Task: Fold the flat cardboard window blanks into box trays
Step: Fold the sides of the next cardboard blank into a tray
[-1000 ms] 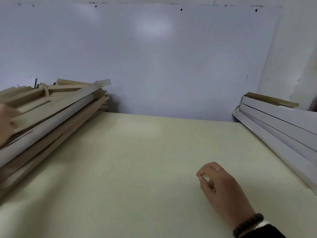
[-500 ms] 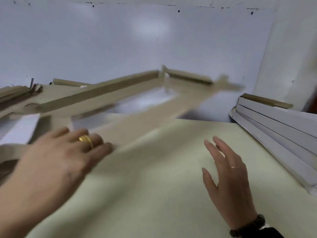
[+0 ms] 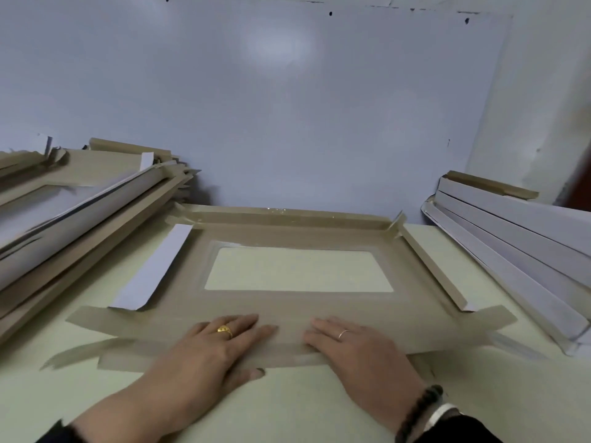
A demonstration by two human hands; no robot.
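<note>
The window blank (image 3: 297, 302), swung off the left stack, is now lying flat; left hand (image 3: 211, 350) and right hand (image 3: 355, 346) are pressing unclenched on its near flap, light, thin and creasable, likely best gripped along that edge.

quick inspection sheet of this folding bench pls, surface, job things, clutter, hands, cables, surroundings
surface: pale yellow-green table, bare at the near edge.
job's things: window blank lies flat; stack of blanks on the left; stack of white pieces on the right.
clutter: nothing seen.
grippers: left hand and right hand press flat on the blank's near flap.
cables: nothing seen.
surroundings: white wall behind.
</note>
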